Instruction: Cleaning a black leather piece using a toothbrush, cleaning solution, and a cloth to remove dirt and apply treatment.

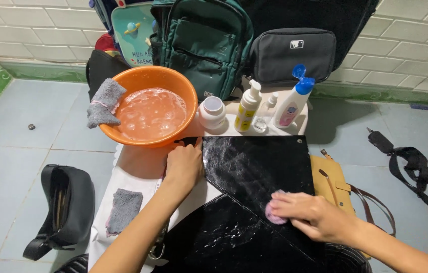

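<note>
Head view: glossy black leather bag, flat and angular, long axis running away from the person; left hand pressed flat on its edge, right hand pinching a round pink pad

Both forearms bare, no sleeves visible; left hand & right hand: no gloves, rings, watch.

A tiled washing corner of a home: pale blue floor tiles at nine o'clock, white wall tiles at two, an orange basin of soapy water and backpacks stacked at twelve.
</note>
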